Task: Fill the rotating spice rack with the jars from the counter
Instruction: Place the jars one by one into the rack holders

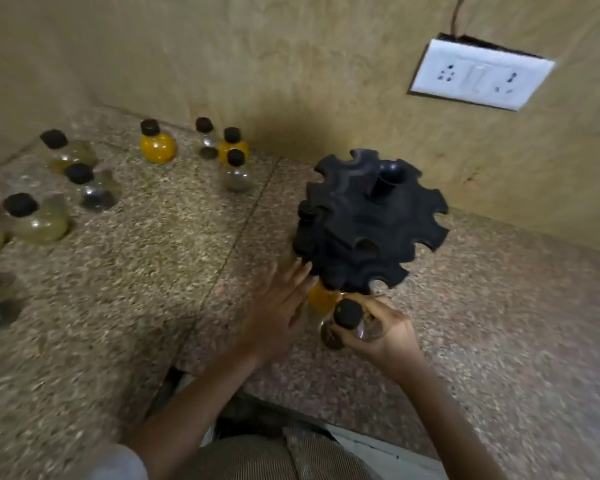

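While the right hand [385, 337] curls its fingers round the clear belly of a dark-capped jar [347, 315], the left hand [278, 306] lies open with straight fingers, their tips at the lower left rim of the black rack [368, 223] and seemingly touching it. That jar stands roughly upright, its long axis running from the dark spice at the bottom to the cap facing the camera, and it sits just in front of the rack's near edge, low down. The rack lies directly beyond both hands, rising away from the person, and its scalloped notches open outward. A free notch in the bottom tier shows just above the held jar, so the right hand is the nearer one to it, and I judge the coming move to be a short push forward, neck into the notch. A yellow jar [321, 298] already hangs in the bottom tier, just beside that notch and between the two hands. Well apart to the left, the loose jars [39, 220] wait on the speckled table [153, 254], nearer the left hand
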